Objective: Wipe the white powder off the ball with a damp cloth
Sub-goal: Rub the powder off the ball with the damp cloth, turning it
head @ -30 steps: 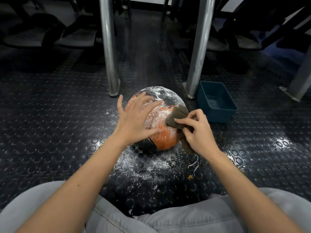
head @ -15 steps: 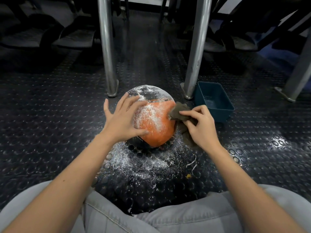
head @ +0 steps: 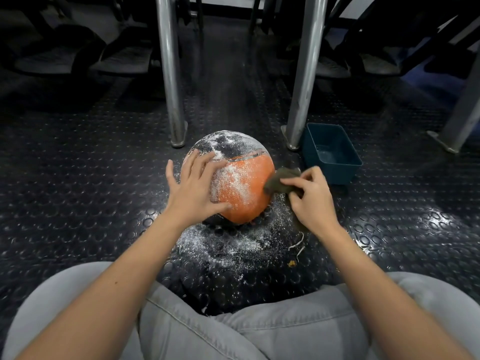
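Note:
An orange and black ball [head: 241, 188] rests on the dark studded floor in front of my knees. White powder covers its black top and streaks the left of the orange panel. My left hand [head: 193, 189] lies spread on the ball's left side, fingers straight, holding it steady. My right hand [head: 310, 201] pinches a dark brown cloth [head: 279, 181] against the ball's lower right side. The orange area beside the cloth looks free of powder.
Spilled white powder [head: 228, 245] lies on the floor beneath and in front of the ball. A teal plastic tub [head: 331, 154] stands just right of the ball. Two metal legs [head: 171, 74] [head: 304, 74] rise behind it. A third leg [head: 465, 107] stands far right.
The cloth in my right hand has slid from the middle of the orange panel down to the ball's right side. The ball has turned, showing more orange. My left hand shifted slightly left.

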